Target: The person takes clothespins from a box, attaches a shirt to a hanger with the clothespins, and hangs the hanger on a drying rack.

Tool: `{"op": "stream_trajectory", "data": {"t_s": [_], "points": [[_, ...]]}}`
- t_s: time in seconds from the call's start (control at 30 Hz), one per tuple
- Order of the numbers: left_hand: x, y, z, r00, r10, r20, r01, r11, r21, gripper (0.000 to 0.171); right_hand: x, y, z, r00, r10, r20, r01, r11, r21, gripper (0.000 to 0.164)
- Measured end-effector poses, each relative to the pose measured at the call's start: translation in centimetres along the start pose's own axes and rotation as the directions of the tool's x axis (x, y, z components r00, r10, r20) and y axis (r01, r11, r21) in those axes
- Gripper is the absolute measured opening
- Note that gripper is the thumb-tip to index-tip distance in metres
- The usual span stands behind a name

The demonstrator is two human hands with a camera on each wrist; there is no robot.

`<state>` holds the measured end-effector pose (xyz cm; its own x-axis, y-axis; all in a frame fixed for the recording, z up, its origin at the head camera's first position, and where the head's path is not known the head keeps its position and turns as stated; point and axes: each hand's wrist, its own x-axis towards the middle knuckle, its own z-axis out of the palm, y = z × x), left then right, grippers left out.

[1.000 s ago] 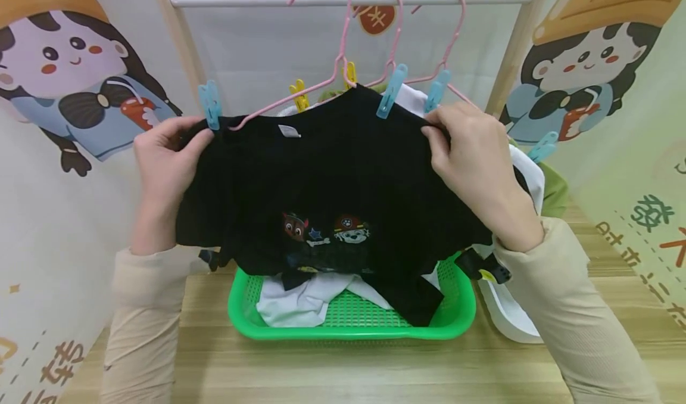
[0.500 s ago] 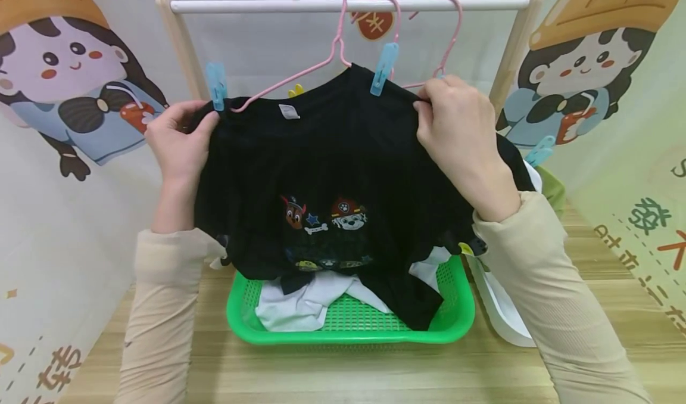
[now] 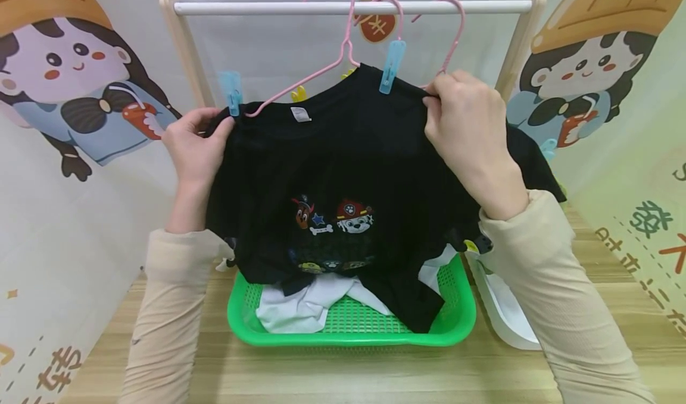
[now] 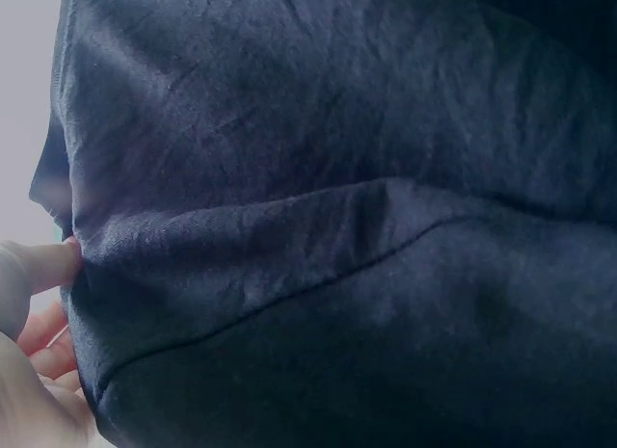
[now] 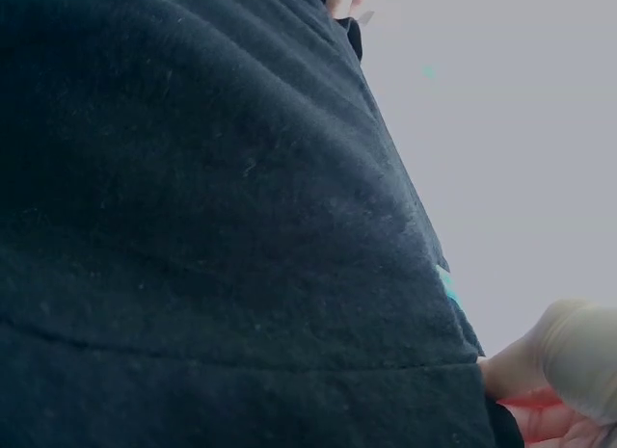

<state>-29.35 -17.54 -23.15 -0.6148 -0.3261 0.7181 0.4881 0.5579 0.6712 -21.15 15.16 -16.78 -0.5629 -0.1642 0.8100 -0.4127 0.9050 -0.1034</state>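
A black T-shirt (image 3: 343, 171) with cartoon dogs printed on its chest is on a pink hanger (image 3: 308, 85). The hanger's hook rises past the rack's white bar and its top is cut off by the frame. Blue clothespins (image 3: 393, 67) stand on both shoulders. My left hand (image 3: 195, 148) pinches the left shoulder right by a second clothespin (image 3: 232, 91). With thumb and fingers, my right hand (image 3: 474, 139) pinches the other shoulder. In the left wrist view, fingertips (image 4: 58, 265) meet the cloth's edge; the right wrist view shows thumb and fingers (image 5: 521, 371) at the sleeve side.
Two more pink hangers (image 3: 454, 31) hang on the white bar (image 3: 321, 9), their clothes mostly hidden behind the shirt. Below sits a green basket (image 3: 354, 337) with white cloth (image 3: 295, 308) in it. A white container (image 3: 514, 326) stands to its right on the wooden table (image 3: 343, 374).
Both hands have raised the black T-shirt and its hanger toward the bar. My left hand has shifted right and slightly up, and the hook now reaches higher over the bar.
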Motion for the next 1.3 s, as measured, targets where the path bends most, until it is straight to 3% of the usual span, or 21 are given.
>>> {"op": "stream_trajectory", "data": {"t_s": [0.3,0.73,0.97,1.3], "points": [[-0.2,-0.6,0.4,0.997,0.077,0.001,-0.077,0.996,0.048,0.022,-0.6,0.3,0.4,1.0,-0.022,-0.006,0.022,1.0,0.014,0.018],[-1.0,-2.2,0.7,0.985,0.159,0.062,-0.164,0.984,0.074,0.02,-2.0,1.0,1.8,0.996,-0.074,-0.043,0.077,0.995,0.063,0.012],[-1.7,-2.5,1.5,0.964,0.245,0.107,-0.263,0.941,0.212,0.022,-2.3,1.6,2.3,0.987,-0.134,-0.091,0.141,0.987,0.073,0.012],[-2.1,-1.3,2.7,0.973,0.144,0.18,-0.212,0.865,0.454,0.031,-2.7,2.3,3.4,0.983,-0.133,-0.128,0.145,0.985,0.093,0.01]]}}
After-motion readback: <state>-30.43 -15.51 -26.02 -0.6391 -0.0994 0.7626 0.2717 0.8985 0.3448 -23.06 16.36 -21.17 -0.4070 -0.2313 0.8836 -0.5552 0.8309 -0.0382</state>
